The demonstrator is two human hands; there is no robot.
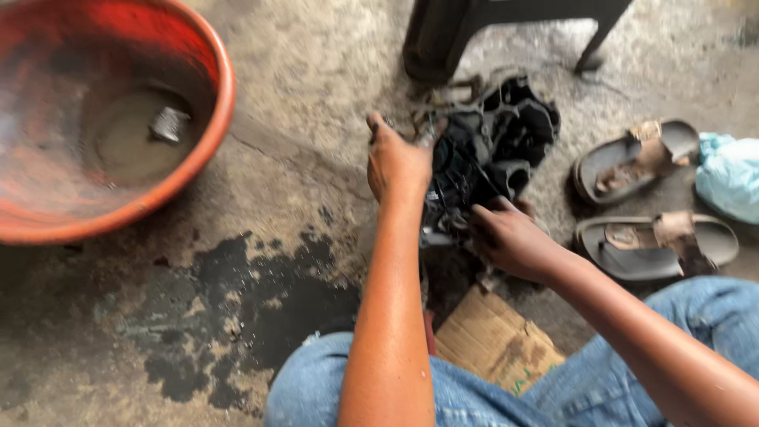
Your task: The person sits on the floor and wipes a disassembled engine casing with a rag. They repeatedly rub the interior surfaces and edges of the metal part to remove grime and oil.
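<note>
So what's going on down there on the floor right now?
A person sits low over a concrete floor, both hands on a black, greasy machine part. The left hand grips its near-left edge; the right hand rests on its lower side. An orange basin with murky liquid stands to the left, a pair of brown sandals to the right, and cardboard lies between the knees beside a dark oily stain.

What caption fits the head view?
Both hands, left and right, grip a greasy black engine part beside an orange basin.
</note>
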